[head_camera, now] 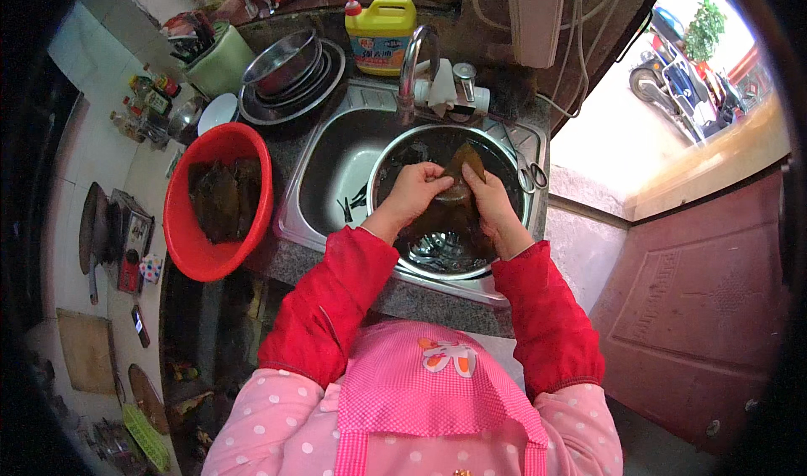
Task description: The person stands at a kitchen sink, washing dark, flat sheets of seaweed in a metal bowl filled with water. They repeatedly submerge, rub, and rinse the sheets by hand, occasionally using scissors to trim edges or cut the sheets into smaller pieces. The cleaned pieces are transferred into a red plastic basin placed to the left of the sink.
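My left hand (pixel 413 192) pinches the edge of a broad, brownish-green leaf (pixel 465 161) near its pointed tip. On its other side, my right hand (pixel 490 200) grips the same leaf, thumb on top. Both hands are over a round metal basin (pixel 376 167) of dark water, which stands in the right part of a stainless steel sink (pixel 309 180). The leaf's lower part goes down into the water, where its end is hard to make out. Left of the sink, a red plastic basin (pixel 173 224) holds a pile of similar dark leaves (pixel 224 202).
Scissors (pixel 528 176) lie on the sink's right rim. Behind rise the faucet (pixel 427 35) and a yellow detergent jug (pixel 381 41). Stacked metal bowls (pixel 284 63) stand back left. Small dark scraps (pixel 347 210) lie in the left sink bowl. A gas stove (pixel 132 243) is far left.
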A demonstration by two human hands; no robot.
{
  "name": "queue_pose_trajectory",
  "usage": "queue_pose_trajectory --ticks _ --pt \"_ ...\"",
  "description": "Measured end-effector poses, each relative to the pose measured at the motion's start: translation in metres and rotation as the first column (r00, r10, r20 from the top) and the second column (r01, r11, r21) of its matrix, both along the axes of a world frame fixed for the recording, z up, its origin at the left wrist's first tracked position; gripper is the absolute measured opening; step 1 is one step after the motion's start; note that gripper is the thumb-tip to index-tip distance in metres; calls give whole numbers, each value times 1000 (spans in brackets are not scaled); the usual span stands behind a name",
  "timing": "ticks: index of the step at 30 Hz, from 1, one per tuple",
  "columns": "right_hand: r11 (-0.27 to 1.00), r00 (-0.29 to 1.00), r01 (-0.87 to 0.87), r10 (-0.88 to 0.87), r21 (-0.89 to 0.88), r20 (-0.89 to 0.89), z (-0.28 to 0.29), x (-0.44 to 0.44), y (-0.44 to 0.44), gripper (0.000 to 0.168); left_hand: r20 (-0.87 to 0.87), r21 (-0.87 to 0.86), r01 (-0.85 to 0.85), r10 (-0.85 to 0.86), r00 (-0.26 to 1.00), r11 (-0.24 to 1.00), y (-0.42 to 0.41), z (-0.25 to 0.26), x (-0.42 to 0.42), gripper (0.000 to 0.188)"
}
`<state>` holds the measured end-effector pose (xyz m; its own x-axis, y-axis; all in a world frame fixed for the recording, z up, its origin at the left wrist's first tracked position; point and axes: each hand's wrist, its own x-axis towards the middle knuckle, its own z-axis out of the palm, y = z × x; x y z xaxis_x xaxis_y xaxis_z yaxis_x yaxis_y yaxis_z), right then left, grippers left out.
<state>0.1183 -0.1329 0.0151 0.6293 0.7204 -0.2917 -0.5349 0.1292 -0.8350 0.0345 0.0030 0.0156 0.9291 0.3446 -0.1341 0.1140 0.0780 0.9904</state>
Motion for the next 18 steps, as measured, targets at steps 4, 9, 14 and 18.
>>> queue_pose_trajectory --ticks 4,9,14,18 --pt "1000 998 0 1 10 -67 8 -3 0 30 60 -162 -41 51 997 986 -7 4 -4 14" --pt "999 994 -4 9 40 -113 16 -10 2 26 85 -153 -58 71 994 987 -3 -3 -5 15" --pt "999 997 -50 49 -7 -60 8 -10 1 26 -43 44 7 -5 999 999 2 -1 -9 15" --pt "998 998 -22 25 57 -52 15 -10 -2 25 -65 -183 106 -119 991 977 0 19 -19 13"
